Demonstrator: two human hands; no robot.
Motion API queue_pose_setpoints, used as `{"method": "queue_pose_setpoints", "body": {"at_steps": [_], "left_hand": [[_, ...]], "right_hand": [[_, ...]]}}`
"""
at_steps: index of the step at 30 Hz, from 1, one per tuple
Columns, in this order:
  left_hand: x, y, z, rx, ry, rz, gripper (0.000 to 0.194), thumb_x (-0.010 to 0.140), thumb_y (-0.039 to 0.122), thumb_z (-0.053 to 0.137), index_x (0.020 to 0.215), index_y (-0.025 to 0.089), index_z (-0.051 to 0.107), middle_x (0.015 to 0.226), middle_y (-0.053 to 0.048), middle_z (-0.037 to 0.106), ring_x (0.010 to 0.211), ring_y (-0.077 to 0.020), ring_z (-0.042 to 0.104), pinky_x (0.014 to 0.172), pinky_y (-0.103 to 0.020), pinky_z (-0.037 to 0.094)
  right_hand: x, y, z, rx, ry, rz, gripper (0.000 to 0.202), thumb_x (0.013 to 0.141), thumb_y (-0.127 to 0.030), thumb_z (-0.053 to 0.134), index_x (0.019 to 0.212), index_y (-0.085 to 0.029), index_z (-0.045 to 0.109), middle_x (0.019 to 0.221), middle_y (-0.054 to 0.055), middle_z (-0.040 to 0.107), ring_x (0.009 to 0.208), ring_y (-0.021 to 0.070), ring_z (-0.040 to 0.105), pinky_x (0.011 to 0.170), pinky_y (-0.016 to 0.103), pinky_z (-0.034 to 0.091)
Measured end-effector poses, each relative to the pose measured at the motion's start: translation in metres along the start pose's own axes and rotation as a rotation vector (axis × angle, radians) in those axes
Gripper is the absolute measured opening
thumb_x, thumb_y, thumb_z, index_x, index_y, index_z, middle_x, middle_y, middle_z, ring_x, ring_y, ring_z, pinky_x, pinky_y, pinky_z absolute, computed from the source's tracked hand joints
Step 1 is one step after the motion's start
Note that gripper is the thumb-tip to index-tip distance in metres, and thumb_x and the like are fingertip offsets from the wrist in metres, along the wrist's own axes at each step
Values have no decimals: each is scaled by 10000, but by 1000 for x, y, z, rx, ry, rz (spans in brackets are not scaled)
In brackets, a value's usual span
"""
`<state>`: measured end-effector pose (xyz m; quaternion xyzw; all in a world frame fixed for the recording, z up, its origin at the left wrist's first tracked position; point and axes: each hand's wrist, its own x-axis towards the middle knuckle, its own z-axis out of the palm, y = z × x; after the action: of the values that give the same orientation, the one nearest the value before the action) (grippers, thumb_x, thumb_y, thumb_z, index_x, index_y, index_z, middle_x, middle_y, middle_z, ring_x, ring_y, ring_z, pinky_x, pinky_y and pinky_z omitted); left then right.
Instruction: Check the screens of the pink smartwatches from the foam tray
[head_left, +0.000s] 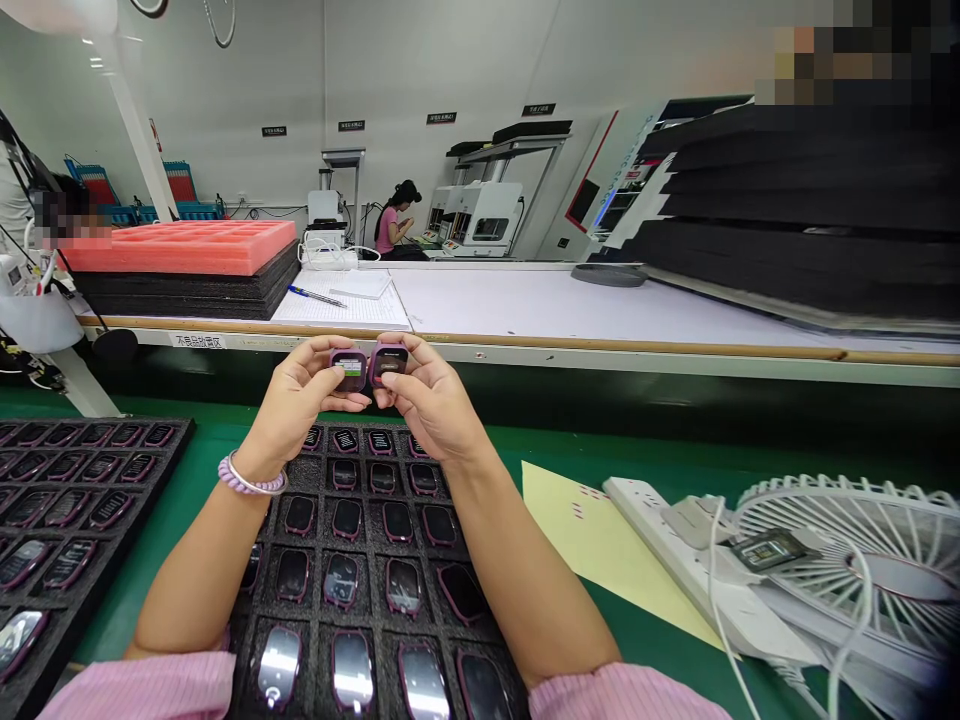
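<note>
Shelf (487, 300) blocks ahead; the dark gap (637, 410) beneath seems open.

A white rectangular paper label (199, 341) on the front edge of the long white-topped shelf (517, 358) reads 不良品放置区 in black characters. Lettering on the four small black wall signs (441, 118) and the raised purple-framed rounded watches (349, 368) is too small to read surely.

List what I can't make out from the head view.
All in the head view:
Left device, in left hand: screen text too small.
Right device, in right hand: lower screen partly behind the right thumb.
Left tray: cut off by the left edge.
Central tray: partly hidden by both forearms.
</note>
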<state>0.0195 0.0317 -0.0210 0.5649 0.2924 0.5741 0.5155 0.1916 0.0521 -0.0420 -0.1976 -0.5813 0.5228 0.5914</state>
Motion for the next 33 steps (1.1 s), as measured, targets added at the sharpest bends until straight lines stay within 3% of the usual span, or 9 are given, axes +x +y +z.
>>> {"method": "queue_pose_setpoints", "body": {"at_steps": [11,21,24,26,28,31,33], "left_hand": [[0,-2,0,45,25,45,439,779,242,759,1183,159,607,1068,-41,710,619,-115,739,625,-201,659],[1,-6,0,103,44,81,515,786,205,699,1293,164,614,1146,-74,704,683,-108,745,687,-210,657],[-5,2,6,85,32,97,545,773,166,737,1304,170,618,1115,-66,712,705,-98,725,702,-196,642],[-20,15,13,40,-31,101,567,746,110,782,1290,189,642,1083,-56,720,801,-111,723,739,-174,630],[-43,30,20,-23,-174,44,580,712,49,816,1248,233,693,1086,-50,729,927,-140,722,767,-153,618],[-82,49,25,-131,-541,-125,661,683,71,887,1260,349,724,930,-24,735,727,-139,704,581,-162,585],[-103,55,24,-148,-660,-187,545,741,178,893,1225,383,749,946,-45,747,733,-178,729,590,-215,610]], "right_hand": [[0,4,-3,13,-28,-10,480,835,-426,822,1209,-222,600,899,-4,608,624,107,587,601,265,489],[1,4,-4,-30,-15,-1,505,757,-258,737,1237,-223,582,914,-1,625,658,122,589,632,295,503],[0,2,-4,-32,-7,-3,515,762,-252,753,1246,-226,579,953,10,638,692,131,612,651,295,530],[-3,-4,-3,-17,-31,11,554,767,-255,801,1271,-238,572,1049,36,660,770,153,651,714,308,577],[-7,-14,-1,14,-83,25,600,775,-268,857,1303,-253,571,1183,68,666,888,182,688,803,327,610],[-20,-35,2,25,-200,54,583,837,-336,891,1339,-290,599,1249,79,665,882,197,717,792,342,620],[-36,-50,5,-10,-313,44,544,823,-448,925,1283,-307,669,1113,69,691,777,204,703,686,338,601]]}}
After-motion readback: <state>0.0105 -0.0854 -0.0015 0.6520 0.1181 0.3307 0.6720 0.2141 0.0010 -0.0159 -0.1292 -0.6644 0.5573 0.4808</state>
